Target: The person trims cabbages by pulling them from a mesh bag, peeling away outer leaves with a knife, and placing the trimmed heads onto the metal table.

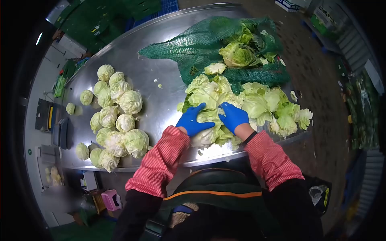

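Both my hands wear blue gloves over a heap of loose pale-green cabbage leaves [207, 94] near the front edge of the steel table. My left hand [194, 120] touches the heap from the left, its thumb and forefinger spread apart. On the other side, my right hand [235, 117] rests against the same leaves, thumb and forefinger apart; some of its fingers are hidden. Part of a whitish cabbage [204, 137] shows under the leaves below my left hand. More torn leaves [261, 105] spread to the right, up to the table's edge.
Several trimmed cabbages [131, 102] stand grouped on the left of the steel table [161, 96]. Behind the leaves lies a green mesh sack [197, 50], with a leafy cabbage [239, 55] at its opening. Leaf scraps are scattered about. A pink container [111, 200] is on the floor.
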Demonstrator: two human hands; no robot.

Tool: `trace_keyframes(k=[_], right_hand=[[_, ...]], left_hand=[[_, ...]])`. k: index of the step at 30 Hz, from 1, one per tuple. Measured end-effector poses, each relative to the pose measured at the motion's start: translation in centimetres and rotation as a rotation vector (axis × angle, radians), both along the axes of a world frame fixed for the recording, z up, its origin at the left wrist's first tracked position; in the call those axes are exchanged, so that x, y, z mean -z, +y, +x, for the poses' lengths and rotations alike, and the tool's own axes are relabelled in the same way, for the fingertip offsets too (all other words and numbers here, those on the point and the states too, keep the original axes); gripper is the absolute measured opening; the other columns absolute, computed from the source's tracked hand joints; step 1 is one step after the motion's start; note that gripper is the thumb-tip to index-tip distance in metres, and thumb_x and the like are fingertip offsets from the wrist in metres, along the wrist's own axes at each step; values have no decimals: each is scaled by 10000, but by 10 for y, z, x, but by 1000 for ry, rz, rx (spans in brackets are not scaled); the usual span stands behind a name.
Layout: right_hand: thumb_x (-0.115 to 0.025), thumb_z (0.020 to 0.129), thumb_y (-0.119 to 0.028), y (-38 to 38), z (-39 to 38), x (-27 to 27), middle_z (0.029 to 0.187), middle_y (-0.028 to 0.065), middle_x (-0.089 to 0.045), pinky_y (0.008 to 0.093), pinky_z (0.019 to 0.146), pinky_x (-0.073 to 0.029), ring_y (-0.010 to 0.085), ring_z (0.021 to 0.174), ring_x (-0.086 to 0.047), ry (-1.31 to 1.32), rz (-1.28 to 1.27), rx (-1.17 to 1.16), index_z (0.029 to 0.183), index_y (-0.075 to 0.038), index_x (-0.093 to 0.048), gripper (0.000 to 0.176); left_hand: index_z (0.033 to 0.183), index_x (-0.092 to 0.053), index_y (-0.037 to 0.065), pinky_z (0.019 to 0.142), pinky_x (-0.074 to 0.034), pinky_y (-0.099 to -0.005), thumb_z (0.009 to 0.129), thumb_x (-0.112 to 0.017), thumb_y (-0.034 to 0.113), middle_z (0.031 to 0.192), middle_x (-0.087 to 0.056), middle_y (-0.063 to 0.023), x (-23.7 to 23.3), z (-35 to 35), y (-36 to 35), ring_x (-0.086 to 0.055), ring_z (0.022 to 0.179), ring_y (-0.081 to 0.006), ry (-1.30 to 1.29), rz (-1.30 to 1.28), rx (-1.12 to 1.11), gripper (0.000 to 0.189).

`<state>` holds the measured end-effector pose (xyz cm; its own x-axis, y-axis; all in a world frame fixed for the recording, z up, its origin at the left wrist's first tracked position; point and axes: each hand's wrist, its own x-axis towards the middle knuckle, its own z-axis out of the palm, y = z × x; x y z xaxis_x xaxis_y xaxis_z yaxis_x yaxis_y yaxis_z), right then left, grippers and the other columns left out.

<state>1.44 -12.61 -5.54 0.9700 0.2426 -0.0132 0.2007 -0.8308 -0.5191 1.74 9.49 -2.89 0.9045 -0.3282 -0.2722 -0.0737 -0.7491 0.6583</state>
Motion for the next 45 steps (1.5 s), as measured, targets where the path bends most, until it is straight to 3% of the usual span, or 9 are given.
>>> trace_keyframes(k=[5, 12, 17, 20, 24, 25, 30, 35, 45], right_hand=[[-624, 840, -414, -5, 7, 34, 1055, 144, -625, 417, 768, -521, 318, 908, -641, 7, -126, 58, 1209, -117, -563, 477], [-573, 864, -488, 45, -14, -55, 1188, 145, -586, 417, 857, -499, 333, 1002, -622, 89, 74, -242, 1282, -145, -521, 543], [-517, 911, -403, 16, 25, 7, 1139, 146, -619, 413, 824, -500, 343, 966, -625, 167, -56, -37, 1155, -105, -587, 391], [-534, 903, -440, 21, 11, -31, 1149, 152, -614, 416, 816, -498, 348, 958, -627, 72, 72, 93, 1186, -103, -561, 441], [-512, 917, -509, 32, -19, -19, 1119, 188, -625, 407, 837, -488, 344, 971, -632, 56, 189, -9, 1359, -168, -467, 560], [-476, 938, -505, 30, -14, -46, 1135, 224, -621, 428, 857, -480, 381, 1014, -614, 409, 139, -1, 1404, -195, -421, 563], [-422, 969, -414, 17, -16, -29, 1131, 184, -629, 433, 857, -486, 359, 990, -617, 223, 109, -57, 1362, -182, -477, 459], [-512, 917, -235, 4, -27, -66, 925, 109, -651, 417, 638, -520, 290, 771, -657, -89, -93, -228, 1135, -150, -608, 253], [-446, 932, -210, 20, 21, -33, 872, 150, -655, 442, 606, -519, 323, 741, -660, -56, -280, -164, 972, -86, -585, 191]], left_hand=[[1452, -365, 122, 1045, -389, -398, 755, -773, 351, 1322, -510, -209, 7, -40, 36, -502, 1233, -317, -17, -345, -58, 840], [1388, -453, 57, 1023, -421, -343, 828, -722, 169, 1288, -571, -141, 24, -38, 52, -555, 1171, -220, 147, -740, -410, 631], [1367, -477, 110, 1026, -423, -429, 933, -521, 443, 1317, -545, -152, 53, -47, 59, -542, 1187, -304, 968, -1451, -747, 549], [1413, -409, 145, 1041, -384, -509, 928, -476, 522, 1436, -424, -157, 34, -52, 33, -444, 1284, -335, 1017, -1856, -762, 618], [1449, -347, 150, 1035, -388, -499, 892, -540, 555, 1434, -385, -166, -17, -41, 11, -421, 1285, -348, 971, -889, -1150, 715], [1471, -295, 119, 1016, -411, -450, 876, -612, 500, 1438, -346, -170, -1, -44, 15, -416, 1278, -342, 603, -887, -909, 774], [1468, -262, 64, 1083, -304, -491, 588, -864, 474, 1408, -326, -263, 28, -60, -14, -346, 1305, -420, -377, -245, -503, 1142], [1449, -294, 8, 1034, -405, -385, 593, -872, 450, 1340, -461, -243, 16, -26, 6, -488, 1230, -333, -147, -230, -508, 1123], [1451, -271, -11, 1036, -400, -423, 560, -801, 626, 1351, -441, -270, 22, 3, 14, -477, 1229, -387, -38, -47, -350, 1216]])
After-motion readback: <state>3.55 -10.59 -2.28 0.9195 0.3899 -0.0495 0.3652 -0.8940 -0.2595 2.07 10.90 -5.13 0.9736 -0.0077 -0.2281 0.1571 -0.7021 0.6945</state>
